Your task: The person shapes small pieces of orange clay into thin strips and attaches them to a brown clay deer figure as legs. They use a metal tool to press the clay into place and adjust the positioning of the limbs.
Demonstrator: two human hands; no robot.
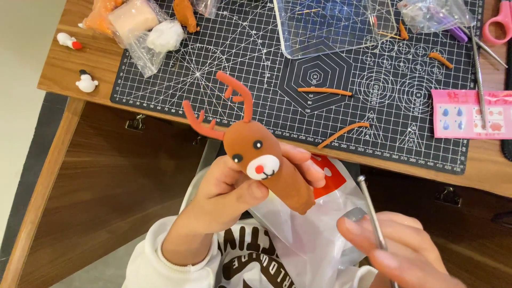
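My left hand (224, 194) grips a brown clay reindeer (266, 160) with orange-red antlers, black eyes, a white muzzle and a red nose; it is held up in front of the table edge, tilted to the left. My right hand (400, 245) holds a thin metal ball-tipped sculpting tool (370, 210), whose tip points up, a short way right of the reindeer and apart from it. A white plastic bag (314, 234) lies in my lap under both hands.
A black cutting mat (298, 69) covers the wooden table (69, 64). On it lie thin orange clay strips (324, 90), a clear plastic box (330, 24), bags of clay (136, 21), a pink card (469, 113), metal tools and pink scissors (498, 21). Small white figurines (85, 82) stand at the left.
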